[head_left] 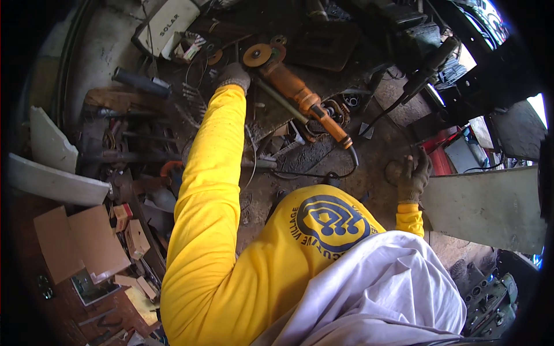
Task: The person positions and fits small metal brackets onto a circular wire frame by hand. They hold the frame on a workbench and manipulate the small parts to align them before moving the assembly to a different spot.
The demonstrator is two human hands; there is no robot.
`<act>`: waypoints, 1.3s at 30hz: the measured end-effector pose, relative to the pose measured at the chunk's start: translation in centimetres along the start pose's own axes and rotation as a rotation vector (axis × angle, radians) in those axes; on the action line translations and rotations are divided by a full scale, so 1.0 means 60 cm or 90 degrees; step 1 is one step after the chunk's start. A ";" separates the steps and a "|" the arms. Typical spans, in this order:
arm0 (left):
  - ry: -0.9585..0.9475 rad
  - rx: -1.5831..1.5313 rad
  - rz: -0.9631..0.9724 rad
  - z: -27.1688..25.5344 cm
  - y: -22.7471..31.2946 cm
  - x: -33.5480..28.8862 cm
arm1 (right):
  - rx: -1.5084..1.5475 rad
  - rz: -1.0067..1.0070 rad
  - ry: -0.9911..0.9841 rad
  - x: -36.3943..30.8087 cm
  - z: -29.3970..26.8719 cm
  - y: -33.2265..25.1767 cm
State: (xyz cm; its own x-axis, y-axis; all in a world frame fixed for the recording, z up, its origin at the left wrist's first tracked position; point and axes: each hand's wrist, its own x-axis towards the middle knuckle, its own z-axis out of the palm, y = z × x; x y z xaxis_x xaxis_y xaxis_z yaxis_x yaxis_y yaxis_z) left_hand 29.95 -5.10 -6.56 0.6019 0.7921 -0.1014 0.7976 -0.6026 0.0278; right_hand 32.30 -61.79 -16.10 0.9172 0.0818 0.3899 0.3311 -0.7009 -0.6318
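Note:
My left hand [232, 76], in a grey-brown work glove, reaches far forward over the cluttered workbench [262, 109]. Its fingers are mostly hidden behind the back of the glove, and a thin rod shows just beyond it. Close to its right lies an orange angle grinder [294, 87] with a tan disc [257, 55] at its far end and a cord at its near end. A metal bar [281, 101] runs alongside the grinder. Off to the right, my gloved right hand [414, 180] is raised beside a grey panel [482, 207], fingers loosely bent and apart, holding nothing visible.
A white case [167, 26] stands at the far left, near a dark tube [140, 81]. Torn cardboard [81, 242] and broken white panels [60, 180] fill the left side. A black tool with a cable [430, 66] sits at the far right. Metal machinery [490, 300] is at lower right.

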 end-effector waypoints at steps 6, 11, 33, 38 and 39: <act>-0.059 0.137 0.115 -0.003 0.022 0.058 | 0.013 0.099 -0.052 -0.036 -0.023 0.041; -0.035 0.101 0.145 0.010 -0.001 0.091 | -0.046 0.137 -0.074 -0.055 -0.065 0.043; 0.008 -0.092 0.211 -0.270 -0.039 -0.072 | 0.208 0.102 0.036 -0.006 -0.134 -0.080; -0.090 -0.648 0.384 -0.239 0.037 -0.386 | 0.380 -0.224 -0.204 0.053 -0.109 -0.247; -0.129 -0.716 0.355 -0.218 0.037 -0.427 | 0.513 -0.226 -0.282 0.060 -0.098 -0.287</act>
State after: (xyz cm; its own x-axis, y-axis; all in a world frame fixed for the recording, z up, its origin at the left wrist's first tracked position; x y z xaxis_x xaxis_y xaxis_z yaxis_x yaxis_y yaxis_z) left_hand 16.83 -25.44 9.11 0.9281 0.3691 0.0491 0.0914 -0.3537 0.9309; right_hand 28.59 -53.60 0.13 0.6806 0.5679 0.4629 0.5040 0.0957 -0.8584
